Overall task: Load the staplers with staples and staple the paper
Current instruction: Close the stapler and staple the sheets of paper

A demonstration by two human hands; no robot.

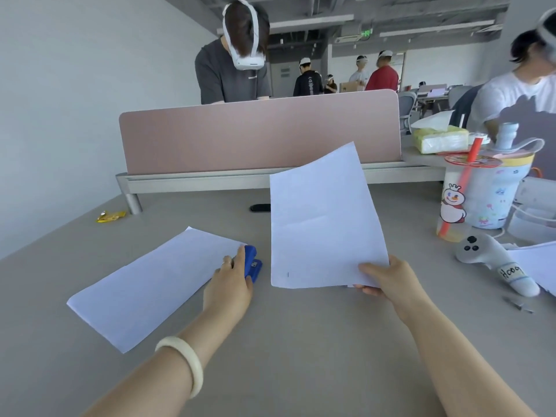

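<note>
The left forearm (144,383) and the right forearm (445,350) rise from the lower edge of the frame, both bare as far as they show. Around the left wrist sits a thick, smooth, cream-white bangle (195,368). A thin silvery ring (227,263) circles one finger of the left hand (230,291). The right hand (388,281) is bare.
</note>
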